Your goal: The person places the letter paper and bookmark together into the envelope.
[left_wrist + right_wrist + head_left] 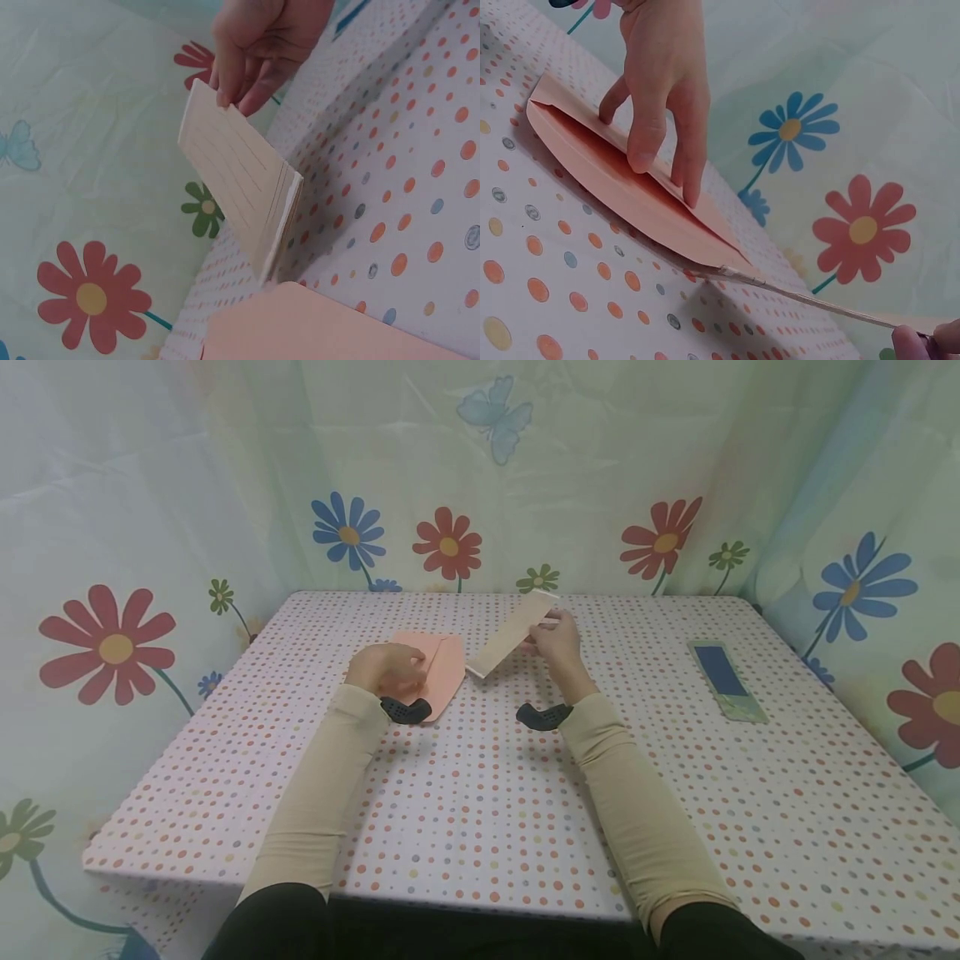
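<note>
A pink envelope [447, 670] lies on the spotted table, its flap side towards the right. My left hand [385, 668] is over it with fingers spread; in the right wrist view the thumb and fingertips touch the panel along the gaping mouth [604, 150]. My right hand [557, 642] pinches a folded sheet of cream lined paper [513, 633] by its far edge, between thumb and fingers. Tilted above the table, the paper [232, 165] has its lower end close beside the envelope's flap. Ruled lines show on its face in the left wrist view.
At the right of the table lies a long pale-green piece [738, 706] with a dark blue panel. The polka-dot tablecloth [480, 827] covers the table, and a flowered curtain [570, 468] hangs behind and at both sides.
</note>
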A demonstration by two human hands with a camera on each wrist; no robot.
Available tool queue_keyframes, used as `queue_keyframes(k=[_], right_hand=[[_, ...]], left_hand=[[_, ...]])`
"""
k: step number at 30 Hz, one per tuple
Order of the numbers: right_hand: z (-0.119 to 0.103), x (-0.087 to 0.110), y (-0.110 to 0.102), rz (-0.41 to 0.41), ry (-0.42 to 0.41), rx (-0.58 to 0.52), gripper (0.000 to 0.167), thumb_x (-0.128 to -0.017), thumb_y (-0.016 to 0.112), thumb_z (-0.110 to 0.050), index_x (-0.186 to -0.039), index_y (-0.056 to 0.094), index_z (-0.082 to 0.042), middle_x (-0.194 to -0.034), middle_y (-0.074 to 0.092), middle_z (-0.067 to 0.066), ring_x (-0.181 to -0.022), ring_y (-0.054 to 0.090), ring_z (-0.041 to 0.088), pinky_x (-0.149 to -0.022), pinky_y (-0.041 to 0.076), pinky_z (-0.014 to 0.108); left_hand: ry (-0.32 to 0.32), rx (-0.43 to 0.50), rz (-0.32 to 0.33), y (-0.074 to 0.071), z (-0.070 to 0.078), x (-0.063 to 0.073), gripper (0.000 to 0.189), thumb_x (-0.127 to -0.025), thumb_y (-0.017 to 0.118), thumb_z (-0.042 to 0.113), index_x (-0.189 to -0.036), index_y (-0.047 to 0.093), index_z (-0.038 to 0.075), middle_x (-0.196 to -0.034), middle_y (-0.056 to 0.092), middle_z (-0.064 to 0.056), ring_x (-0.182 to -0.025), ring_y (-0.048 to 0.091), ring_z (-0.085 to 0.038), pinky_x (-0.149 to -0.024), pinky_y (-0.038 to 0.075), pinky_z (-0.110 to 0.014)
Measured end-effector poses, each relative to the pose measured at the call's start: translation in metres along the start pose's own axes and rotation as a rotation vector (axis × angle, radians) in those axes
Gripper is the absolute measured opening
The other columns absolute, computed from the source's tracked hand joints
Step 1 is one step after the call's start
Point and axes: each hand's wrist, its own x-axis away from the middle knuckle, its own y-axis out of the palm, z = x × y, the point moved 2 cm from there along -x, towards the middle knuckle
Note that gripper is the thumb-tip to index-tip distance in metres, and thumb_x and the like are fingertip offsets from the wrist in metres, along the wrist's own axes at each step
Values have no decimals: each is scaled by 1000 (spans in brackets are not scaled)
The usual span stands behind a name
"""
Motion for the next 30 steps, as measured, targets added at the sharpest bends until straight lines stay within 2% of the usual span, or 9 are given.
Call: queue_keyframes(k=[3,9,17,26,30], right_hand=[[0,-1,0,20,-10,1,48,-94,51,-6,-140,35,-9,-113,57,13,-91,67,26,-85,53,32],[0,-2,1,35,-8,-15,48,-94,52,-5,-139,36,-9,-115,56,13,-77,62,11,-74,55,22],[0,-3,4,19,16,-41,49,-93,51,-3,-139,36,-8,-110,56,12,-82,64,17,-86,53,32],[2,0,9,4,5,-18,51,-94,52,-4,-141,35,-9,-116,56,15,-81,62,14,-75,55,22],[3,1,13,8,-6,-5,50,-93,51,-3,-140,35,-9,-115,55,15,-81,63,15,-75,55,22]], left_hand=[[-2,-25,8,0,0,1,61,-89,59,29,-144,36,39,-157,21,0,-125,29,-27,-100,33,-47],[5,-64,25,1,1,2,61,-89,58,30,-145,36,38,-158,20,0,-126,30,-27,-103,32,-50],[13,-86,28,1,1,2,61,-89,57,30,-145,36,37,-158,20,0,-128,29,-26,-106,31,-51],[11,-86,27,0,1,3,61,-89,58,30,-145,36,36,-158,20,0,-131,28,-26,-108,29,-52],[8,-83,23,0,1,1,61,-89,58,30,-145,36,37,-158,20,0,-129,29,-26,-107,30,-52]])
